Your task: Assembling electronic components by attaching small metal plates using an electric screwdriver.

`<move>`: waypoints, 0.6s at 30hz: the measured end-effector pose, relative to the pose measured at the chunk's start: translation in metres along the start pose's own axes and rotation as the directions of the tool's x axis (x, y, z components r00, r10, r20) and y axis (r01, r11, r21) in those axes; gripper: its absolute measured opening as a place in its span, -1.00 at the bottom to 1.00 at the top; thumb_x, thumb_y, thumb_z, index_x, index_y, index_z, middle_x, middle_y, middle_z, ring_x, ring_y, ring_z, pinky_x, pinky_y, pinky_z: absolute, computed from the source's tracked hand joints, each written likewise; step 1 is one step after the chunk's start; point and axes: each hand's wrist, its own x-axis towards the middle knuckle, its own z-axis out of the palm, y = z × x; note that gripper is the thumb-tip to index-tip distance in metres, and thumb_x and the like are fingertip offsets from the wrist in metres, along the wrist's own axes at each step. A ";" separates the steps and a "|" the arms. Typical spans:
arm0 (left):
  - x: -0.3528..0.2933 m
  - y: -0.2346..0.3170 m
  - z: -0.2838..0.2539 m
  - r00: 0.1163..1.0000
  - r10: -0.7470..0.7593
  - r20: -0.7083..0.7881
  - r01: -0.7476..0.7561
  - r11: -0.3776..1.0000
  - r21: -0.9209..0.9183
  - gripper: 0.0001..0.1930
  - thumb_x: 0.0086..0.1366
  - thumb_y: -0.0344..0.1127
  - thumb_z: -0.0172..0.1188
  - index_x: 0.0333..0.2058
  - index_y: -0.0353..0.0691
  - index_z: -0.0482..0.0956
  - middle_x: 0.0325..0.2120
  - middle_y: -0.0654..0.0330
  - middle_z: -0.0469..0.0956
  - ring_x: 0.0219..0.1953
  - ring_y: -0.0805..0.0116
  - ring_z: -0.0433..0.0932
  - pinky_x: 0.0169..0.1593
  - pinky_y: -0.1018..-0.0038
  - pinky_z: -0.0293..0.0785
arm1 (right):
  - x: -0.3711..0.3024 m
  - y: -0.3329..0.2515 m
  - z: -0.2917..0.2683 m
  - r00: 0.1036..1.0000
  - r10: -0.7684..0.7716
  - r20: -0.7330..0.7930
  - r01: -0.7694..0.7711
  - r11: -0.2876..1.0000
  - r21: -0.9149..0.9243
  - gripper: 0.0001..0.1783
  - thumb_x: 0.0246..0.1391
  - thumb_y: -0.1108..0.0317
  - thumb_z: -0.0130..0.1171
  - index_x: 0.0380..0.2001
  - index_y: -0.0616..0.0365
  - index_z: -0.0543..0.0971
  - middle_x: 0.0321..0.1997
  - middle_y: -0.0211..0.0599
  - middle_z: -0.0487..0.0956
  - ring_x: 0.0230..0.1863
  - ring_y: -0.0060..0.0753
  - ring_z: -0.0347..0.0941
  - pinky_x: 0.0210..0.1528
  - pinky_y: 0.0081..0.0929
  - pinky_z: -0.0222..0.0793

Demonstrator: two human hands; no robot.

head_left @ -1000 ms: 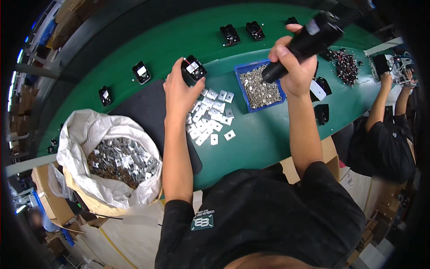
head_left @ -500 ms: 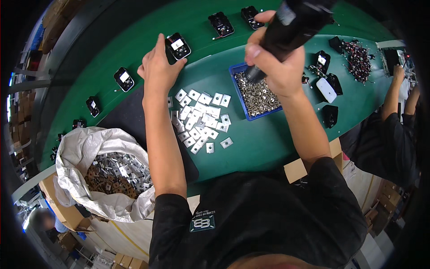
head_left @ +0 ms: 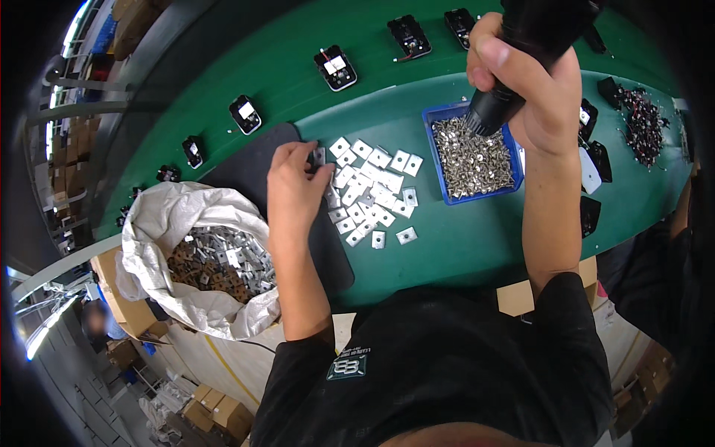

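My left hand (head_left: 293, 182) is over the left edge of a loose pile of small silver metal plates (head_left: 369, 186), each with a hole. Its thumb and forefinger are apart around one plate (head_left: 320, 156), which still lies on the table; contact is hard to make out. My right hand (head_left: 547, 97) wraps round a thick black power screwdriver (head_left: 540, 37). The tool's nose points down over a blue tray (head_left: 449, 195) of small screws (head_left: 477, 160). Whether the tip touches the screws is unclear.
Black device housings (head_left: 334, 68) stand in a row along the green strip at the back. A white sack (head_left: 149, 261) of metal pieces is at the left, beside a black mat (head_left: 328, 253). To the right lie more housings, a white cover (head_left: 590, 173) and a heap of wired parts (head_left: 642, 127).
My left hand has left the housing in the back row and come down to the plates. My right hand still holds the screwdriver over the screw tray. The whole view has shifted.
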 end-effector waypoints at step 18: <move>-0.006 -0.006 0.018 0.989 -0.008 -0.146 0.016 0.998 0.059 -0.82 0.15 -0.43 0.30 -0.29 -0.41 0.63 -0.47 0.04 0.64 -0.45 0.39 0.63 -0.29 0.50 0.54 | -0.006 -0.044 -0.017 0.992 -0.050 -0.116 0.072 0.978 0.195 -0.67 -0.08 0.46 0.37 -0.25 0.20 0.46 -0.49 -0.45 0.51 -0.48 -0.68 0.42 -0.46 -0.66 0.29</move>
